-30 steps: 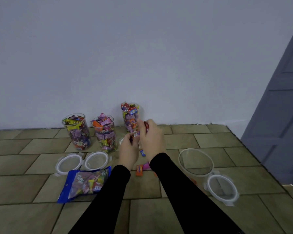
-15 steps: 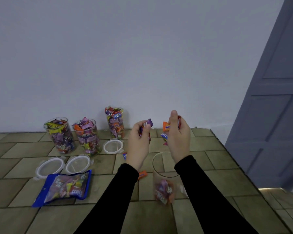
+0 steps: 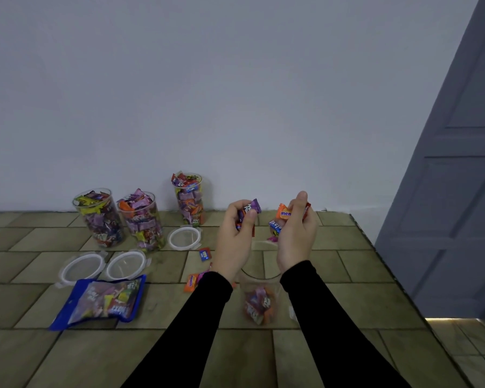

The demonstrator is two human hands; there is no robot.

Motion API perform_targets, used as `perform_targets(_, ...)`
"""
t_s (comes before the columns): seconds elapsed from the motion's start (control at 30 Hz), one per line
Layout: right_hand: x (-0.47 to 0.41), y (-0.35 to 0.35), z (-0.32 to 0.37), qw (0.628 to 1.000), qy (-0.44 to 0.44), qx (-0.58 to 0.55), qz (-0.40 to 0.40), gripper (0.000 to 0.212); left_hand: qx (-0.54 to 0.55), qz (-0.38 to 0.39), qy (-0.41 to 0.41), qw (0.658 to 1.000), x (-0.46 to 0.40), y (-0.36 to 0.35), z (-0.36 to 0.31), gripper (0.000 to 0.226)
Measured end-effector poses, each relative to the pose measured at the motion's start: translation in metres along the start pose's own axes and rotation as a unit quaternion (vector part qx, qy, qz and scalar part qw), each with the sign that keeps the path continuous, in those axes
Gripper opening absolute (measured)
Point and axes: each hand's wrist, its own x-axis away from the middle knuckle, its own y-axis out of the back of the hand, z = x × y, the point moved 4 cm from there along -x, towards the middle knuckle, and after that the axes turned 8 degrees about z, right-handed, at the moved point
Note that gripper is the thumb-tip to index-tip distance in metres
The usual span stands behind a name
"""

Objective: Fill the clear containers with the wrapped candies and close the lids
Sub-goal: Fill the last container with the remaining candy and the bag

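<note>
A clear container [image 3: 259, 296] stands upright on the tiled floor between my forearms, with a few wrapped candies at its bottom. Above its mouth, my left hand [image 3: 235, 236] grips purple and red wrapped candies [image 3: 248, 210]. My right hand [image 3: 297, 233] holds orange, blue and pink candies [image 3: 282, 213]. Three full containers stand by the wall: left [image 3: 98, 217], middle [image 3: 140, 221], right [image 3: 189, 198]. None of them has a lid on. Three clear lids lie on the floor: [image 3: 81, 266], [image 3: 126, 264], [image 3: 184, 238].
A blue candy bag [image 3: 104, 301] lies flat at the left. Loose candies sit on the floor near my left sleeve: a blue one [image 3: 205, 254] and an orange one [image 3: 190, 282]. A grey door [image 3: 454, 191] stands at the right, the white wall behind.
My view swung right from the full containers. Both hands rose with candies and now hover apart over the nearly empty container, which stands between my arms.
</note>
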Motion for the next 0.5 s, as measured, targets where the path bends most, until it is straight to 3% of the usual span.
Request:
perform_targets(0.13, -0.009, -0.006, -0.003, 1.000, 0.004, -0.007, 0.003, 0.041, -0.006, 0.007, -0.001, 1.000, -0.005, 0.002, -0.001, 0.011)
perform_targets(0.33, -0.019, -0.005, -0.012, 0.999, -0.017, -0.042, -0.016, 0.040, 0.138, 0.029, 0.025, 0.990, -0.005, 0.004, 0.002, 0.005)
perform_targets(0.5, -0.022, -0.007, -0.013, 0.998, -0.020, -0.055, -0.013, 0.040, 0.146, 0.059, 0.001, 0.988, -0.005, 0.005, 0.002, 0.007)
